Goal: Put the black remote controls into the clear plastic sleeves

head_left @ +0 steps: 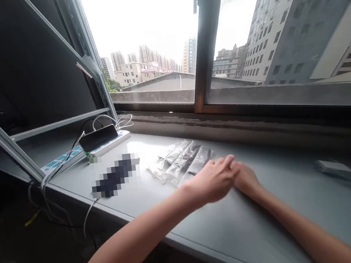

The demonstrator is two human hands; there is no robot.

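Observation:
My left hand (216, 180) is closed, its fingers curled in front of my right hand (245, 179). The two hands meet above the grey table (223, 227), and the fingers of my right hand are partly covered by my left. Whatever they may hold between them is hidden. Just beyond my left hand lie several clear plastic packets (183, 158) with dark contents, flat on the table and side by side.
At the left, a dark phone (101, 138) leans on a white power strip (114, 143) among cables. A pixelated dark object (116, 176) lies nearer, with a white cable. A white adapter (334, 166) sits at the right. Metal shelf posts (7, 141) and a window (153, 100) border the table.

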